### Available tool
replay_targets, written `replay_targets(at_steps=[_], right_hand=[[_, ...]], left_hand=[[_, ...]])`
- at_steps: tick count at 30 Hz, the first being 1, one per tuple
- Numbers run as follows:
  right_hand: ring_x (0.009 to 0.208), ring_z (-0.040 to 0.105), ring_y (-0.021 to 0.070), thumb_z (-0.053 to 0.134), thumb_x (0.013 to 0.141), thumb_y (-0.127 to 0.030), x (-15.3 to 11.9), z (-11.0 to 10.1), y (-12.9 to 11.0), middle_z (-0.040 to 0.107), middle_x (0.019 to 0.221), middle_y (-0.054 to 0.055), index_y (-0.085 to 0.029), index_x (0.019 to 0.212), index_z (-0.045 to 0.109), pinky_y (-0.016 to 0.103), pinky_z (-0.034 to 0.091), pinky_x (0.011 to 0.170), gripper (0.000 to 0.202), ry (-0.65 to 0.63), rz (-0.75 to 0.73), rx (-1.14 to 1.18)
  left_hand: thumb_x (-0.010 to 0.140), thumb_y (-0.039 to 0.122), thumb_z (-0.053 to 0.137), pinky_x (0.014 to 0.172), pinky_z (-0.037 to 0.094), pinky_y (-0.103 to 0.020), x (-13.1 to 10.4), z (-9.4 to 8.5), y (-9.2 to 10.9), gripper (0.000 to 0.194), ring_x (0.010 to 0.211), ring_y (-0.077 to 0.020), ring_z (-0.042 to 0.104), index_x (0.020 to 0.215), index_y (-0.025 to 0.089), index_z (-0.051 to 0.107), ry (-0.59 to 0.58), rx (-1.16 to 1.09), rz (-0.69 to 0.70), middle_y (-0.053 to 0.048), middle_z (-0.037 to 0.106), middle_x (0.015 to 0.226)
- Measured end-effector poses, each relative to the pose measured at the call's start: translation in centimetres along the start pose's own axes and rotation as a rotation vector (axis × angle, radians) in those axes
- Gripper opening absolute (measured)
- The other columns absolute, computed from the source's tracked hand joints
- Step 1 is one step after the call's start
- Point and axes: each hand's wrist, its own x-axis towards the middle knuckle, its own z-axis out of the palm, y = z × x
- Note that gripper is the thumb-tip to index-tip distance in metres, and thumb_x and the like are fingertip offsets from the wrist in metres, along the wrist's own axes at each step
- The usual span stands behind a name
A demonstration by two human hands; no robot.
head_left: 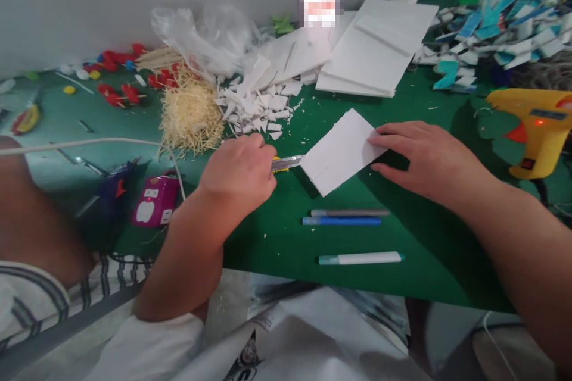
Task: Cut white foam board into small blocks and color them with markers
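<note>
My left hand (pixel 241 175) is wrapped around a yellow utility knife (pixel 286 163), its blade pointing right. The blade's tip meets the left corner of a small white foam board piece (pixel 342 152). At that piece's right edge, my right hand (pixel 420 152) grips it with fingertips on the board; the thumb sits lower, by the edge. A short line or cut shows near the board's lower left corner. Below it lie a grey pen (pixel 351 213), a blue pen (pixel 342 221) and a white marker with green ends (pixel 361 258).
White foam scraps (pixel 257 104) and straw-like shreds (pixel 192 110) lie behind my left hand. Larger white boards (pixel 375 50) are stacked at the back. A yellow glue gun (pixel 536 125) stands at right. At left are a magenta power block (pixel 154 201), a cable and another person's arm (pixel 36 214).
</note>
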Motion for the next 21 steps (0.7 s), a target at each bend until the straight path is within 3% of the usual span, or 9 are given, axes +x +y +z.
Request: replay_targets(at_steps=[3,5,9,11,14,18,21], right_hand=[[0.117,0.072,0.0413,0.062,0.094,-0.058,-0.3,-0.2,-0.3,0.078,0.13,0.012,-0.03,0.123,0.08,0.063,0.058,0.098,0.045,0.0,0.006,-0.02],[0.109,0.073,0.0407,0.064,0.092,-0.062,-0.5,-0.4,-0.6,0.079,0.123,0.013,-0.031,0.121,0.08,0.062,0.059,0.092,0.046,0.008,0.025,-0.051],[0.101,0.072,0.0414,0.062,0.092,-0.068,-0.7,-0.4,-1.0,0.078,0.108,0.016,-0.03,0.128,0.078,0.063,0.059,0.088,0.055,0.054,0.059,-0.104],[0.116,0.071,0.0445,0.061,0.093,-0.065,-0.6,-0.2,-0.6,0.076,0.124,0.018,-0.028,0.135,0.076,0.067,0.058,0.099,0.058,0.061,0.023,-0.093],[0.143,0.06,0.0472,0.065,0.093,-0.061,-0.5,0.3,0.4,0.063,0.158,0.015,-0.029,0.144,0.071,0.073,0.049,0.116,0.06,0.029,-0.026,-0.048],[0.151,0.055,0.0448,0.069,0.091,-0.06,-0.4,0.9,1.7,0.058,0.164,0.012,-0.034,0.15,0.068,0.073,0.045,0.121,0.064,-0.014,-0.021,0.001],[0.151,0.055,0.0435,0.065,0.095,-0.059,-0.4,0.9,2.2,0.06,0.163,0.011,-0.035,0.15,0.069,0.072,0.045,0.121,0.06,-0.037,-0.019,0.035]], left_hand=[[0.092,0.02,0.058,0.066,0.045,-0.038,-1.2,-0.9,-0.3,0.024,0.086,-0.0288,0.071,0.105,0.019,0.077,-0.004,-0.072,-0.132,-0.012,0.07,0.108],[0.094,0.023,0.059,0.067,0.045,-0.036,-1.4,-1.2,-0.1,0.02,0.09,-0.0278,0.071,0.105,0.02,0.075,0.04,-0.158,-0.175,-0.01,0.07,0.111],[0.098,0.028,0.057,0.077,0.05,-0.033,-0.2,-0.7,1.7,0.023,0.1,-0.025,0.072,0.114,0.021,0.072,0.173,-0.316,-0.034,-0.007,0.074,0.111],[0.099,0.027,0.056,0.075,0.051,-0.032,0.7,-0.3,2.9,0.025,0.096,-0.0239,0.072,0.116,0.02,0.072,0.127,-0.345,0.035,-0.007,0.074,0.107],[0.102,0.027,0.054,0.072,0.052,-0.031,1.6,-0.1,4.4,0.036,0.098,-0.0249,0.074,0.135,0.02,0.066,0.082,-0.357,0.09,-0.009,0.072,0.117],[0.103,0.03,0.061,0.075,0.055,-0.031,2.0,0.0,5.1,0.06,0.101,-0.0254,0.076,0.161,0.022,0.047,0.022,-0.328,0.178,-0.011,0.065,0.132],[0.103,0.021,0.057,0.085,0.057,-0.032,2.0,0.0,5.0,0.068,0.104,-0.0241,0.076,0.169,0.022,0.036,-0.029,-0.326,0.251,-0.012,0.065,0.137]])
